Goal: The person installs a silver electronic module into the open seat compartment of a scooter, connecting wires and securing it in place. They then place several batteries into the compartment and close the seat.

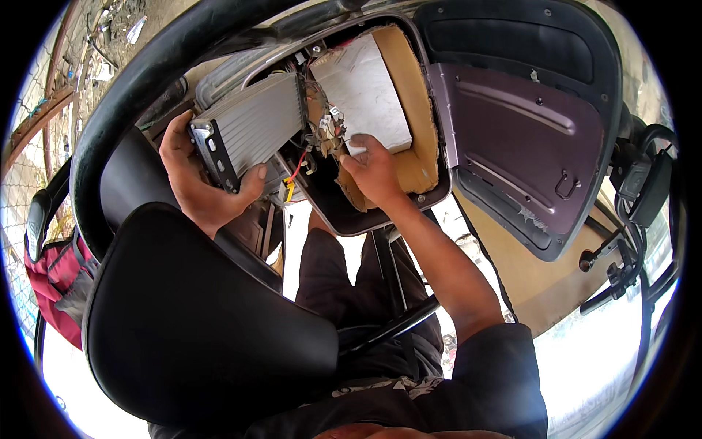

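Cupping one end of a ribbed silver box (259, 121), the left hand (205, 192) is bent partway round it, fingers at the outer end and thumb against the lower edge. The right hand (373, 170) is half curled at a bundle of wires (329, 130), thumb and forefinger close together; whether they pinch a wire, I cannot tell. The silver box lies tilted between the two hands, its left end in the left hand, its other end beside the wires and short of the right fingers. Below that end hang a red wire (298, 167) and a yellow connector (290, 190).

Wires and right hand are over an open compartment (384, 218), which holds torn cardboard (413, 88) and a white carton (373, 95). Its lid (512, 135) stands swung out to the right. Farther out are a black seat (197, 314) at lower left, a thick black rail (172, 53) curving above it, and a red bag (53, 282) at far left.
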### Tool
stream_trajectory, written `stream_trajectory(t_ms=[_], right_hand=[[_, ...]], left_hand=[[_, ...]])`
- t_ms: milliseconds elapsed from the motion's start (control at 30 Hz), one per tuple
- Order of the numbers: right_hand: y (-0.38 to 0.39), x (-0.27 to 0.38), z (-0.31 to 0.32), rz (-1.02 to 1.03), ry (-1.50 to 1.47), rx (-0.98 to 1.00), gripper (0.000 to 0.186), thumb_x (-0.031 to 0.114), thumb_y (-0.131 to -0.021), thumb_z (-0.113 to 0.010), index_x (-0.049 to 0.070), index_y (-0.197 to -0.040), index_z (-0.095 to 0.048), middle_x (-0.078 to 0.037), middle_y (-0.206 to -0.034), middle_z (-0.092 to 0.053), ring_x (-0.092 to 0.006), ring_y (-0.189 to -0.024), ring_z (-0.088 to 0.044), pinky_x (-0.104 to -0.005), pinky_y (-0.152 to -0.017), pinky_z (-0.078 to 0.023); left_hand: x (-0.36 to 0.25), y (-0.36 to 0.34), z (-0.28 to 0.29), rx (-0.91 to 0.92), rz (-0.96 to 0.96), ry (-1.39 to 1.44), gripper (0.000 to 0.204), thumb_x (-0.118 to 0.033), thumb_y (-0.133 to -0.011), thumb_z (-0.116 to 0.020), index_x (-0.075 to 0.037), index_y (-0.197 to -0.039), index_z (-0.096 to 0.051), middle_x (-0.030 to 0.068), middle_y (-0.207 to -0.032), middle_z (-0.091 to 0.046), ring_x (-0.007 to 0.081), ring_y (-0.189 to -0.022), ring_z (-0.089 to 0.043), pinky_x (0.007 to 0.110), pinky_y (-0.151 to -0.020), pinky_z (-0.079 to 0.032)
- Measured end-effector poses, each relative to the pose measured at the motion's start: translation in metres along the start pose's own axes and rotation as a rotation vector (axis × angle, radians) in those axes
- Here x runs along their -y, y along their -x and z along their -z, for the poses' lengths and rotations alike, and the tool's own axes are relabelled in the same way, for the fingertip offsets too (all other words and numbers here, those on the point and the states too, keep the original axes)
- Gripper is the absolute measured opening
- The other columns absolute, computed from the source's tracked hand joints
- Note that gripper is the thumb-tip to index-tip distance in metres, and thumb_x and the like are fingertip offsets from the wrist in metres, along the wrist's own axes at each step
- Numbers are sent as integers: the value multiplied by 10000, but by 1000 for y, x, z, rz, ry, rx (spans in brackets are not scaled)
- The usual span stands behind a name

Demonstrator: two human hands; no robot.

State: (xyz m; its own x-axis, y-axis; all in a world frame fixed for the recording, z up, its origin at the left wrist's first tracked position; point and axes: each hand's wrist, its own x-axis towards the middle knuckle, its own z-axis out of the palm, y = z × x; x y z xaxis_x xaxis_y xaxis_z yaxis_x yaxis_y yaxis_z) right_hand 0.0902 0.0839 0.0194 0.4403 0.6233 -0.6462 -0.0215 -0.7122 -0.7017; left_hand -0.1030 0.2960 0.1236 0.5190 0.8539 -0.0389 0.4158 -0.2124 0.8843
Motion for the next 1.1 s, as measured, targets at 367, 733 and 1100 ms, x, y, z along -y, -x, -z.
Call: stream_trajectory(t_ms=[367, 733, 1100], right_hand=[[9, 41, -26, 167, 29, 96, 245, 219, -904, -733, 6, -1004, -662, -169, -944, -708, -339, -875, -701, -410, -772, -549], [-4, 46, -61, 148, 499, -15, 275, 285, -932, -658, 11, -922, -675, -180, -858, -671, -395, -821, -668, -493, -721, -524], [-26, 52, -69, 167, 810, 156, 178, 131, -877, -566, 67, -944, -718, -126, -890, -716, -316, -850, -716, -450, -691, -560]], left_hand=[[1, 2, 6, 5, -6, -33, 1038, -146, -616, -879, 37, -1465, -311, 174, -1248, -512, 257, -1138, -562, 360, -977, -473], [6, 17, 19, -40, 28, -122, 952, -158, -685, -818, 43, -1470, -317, 200, -1285, -512, 286, -1185, -534, 400, -1042, -406], [8, 41, 4, -21, -3, -141, 974, -70, -689, -813, 50, -1476, -253, 212, -1252, -511, 278, -1172, -550, 378, -1006, -440]])
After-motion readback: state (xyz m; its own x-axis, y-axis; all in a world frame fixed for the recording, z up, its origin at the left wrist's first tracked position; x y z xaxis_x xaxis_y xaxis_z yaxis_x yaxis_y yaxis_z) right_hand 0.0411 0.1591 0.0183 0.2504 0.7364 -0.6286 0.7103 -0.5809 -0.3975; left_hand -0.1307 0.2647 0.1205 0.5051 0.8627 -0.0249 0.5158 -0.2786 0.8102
